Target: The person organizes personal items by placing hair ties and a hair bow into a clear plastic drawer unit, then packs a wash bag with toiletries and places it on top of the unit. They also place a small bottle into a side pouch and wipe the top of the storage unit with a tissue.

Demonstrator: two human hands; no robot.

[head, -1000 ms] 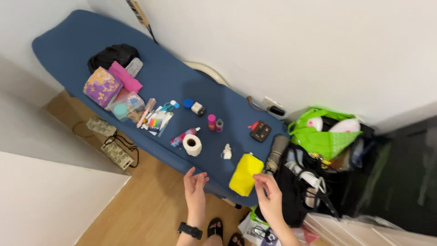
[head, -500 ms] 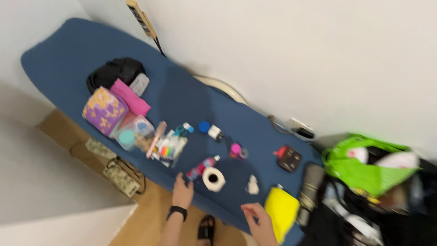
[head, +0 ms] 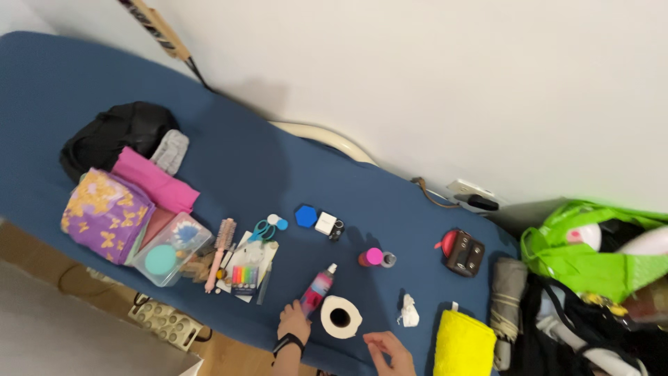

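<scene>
Blue-covered bed or padded table (head: 229, 160) against a pale wall; assorted small goods are lying across it.

- Left hand (head: 293, 322), watch at the wrist: you are closing it around the lower end of a pink-and-blue spray bottle (head: 318, 288), which is lying flat with its white nozzle pointing away from you. Fingers are wrapping the bottle; exactly how firmly cannot be told.
- Right hand (head: 390, 348): you are holding it loosely curled and empty, just off the near edge.
- Toilet roll (head: 341, 317): sitting between your hands, touching or just beside the bottle.
- Crumpled white tissue (head: 409, 311) and yellow towel (head: 462, 341): lying beyond your right hand.
- Pack of coloured markers (head: 245, 276), hairbrush (head: 221, 252) and clear lidded tub (head: 171, 248): lying to the outer side of your left hand.

Handling note: you are gripping low on the bottle; take it round the middle, judging by its length, and keep clear of the roll.
</scene>
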